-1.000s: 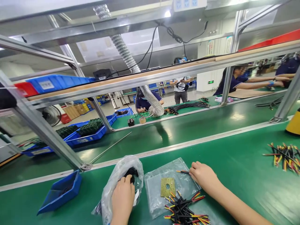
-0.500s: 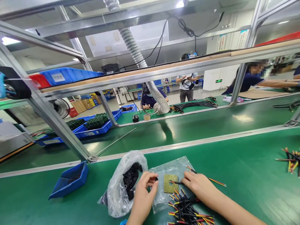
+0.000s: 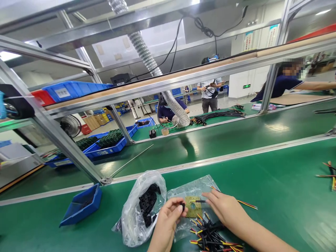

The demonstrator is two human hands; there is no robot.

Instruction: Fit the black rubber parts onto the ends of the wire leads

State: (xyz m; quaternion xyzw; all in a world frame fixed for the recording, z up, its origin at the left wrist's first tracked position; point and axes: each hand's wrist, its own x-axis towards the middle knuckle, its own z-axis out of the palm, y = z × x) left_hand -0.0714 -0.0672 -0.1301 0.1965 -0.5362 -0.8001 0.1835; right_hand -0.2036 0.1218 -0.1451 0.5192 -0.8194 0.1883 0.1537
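Note:
My left hand (image 3: 168, 222) pinches a small black part (image 3: 182, 206) just right of a clear plastic bag (image 3: 141, 208) full of the same black parts. My right hand (image 3: 224, 210) holds a thin wire (image 3: 197, 201) whose tip points left over a small yellow-green plate (image 3: 193, 207). The plate lies on a flat clear bag (image 3: 190, 187). A pile of black, red and yellow wires (image 3: 210, 236) lies under my right wrist on the green bench (image 3: 275, 196).
A blue bin (image 3: 82, 208) sits left of the bag by an aluminium frame post (image 3: 60, 143). More wires (image 3: 329, 173) lie at the right edge. Beyond a metal rail (image 3: 210, 162) runs a green belt, with blue trays (image 3: 105, 147), a duct hose (image 3: 168, 101) and other people.
My left hand came out of the bag of black parts with one pinched and moved right toward the plate. My right hand brought a wire over the plate. The view shifted slightly left.

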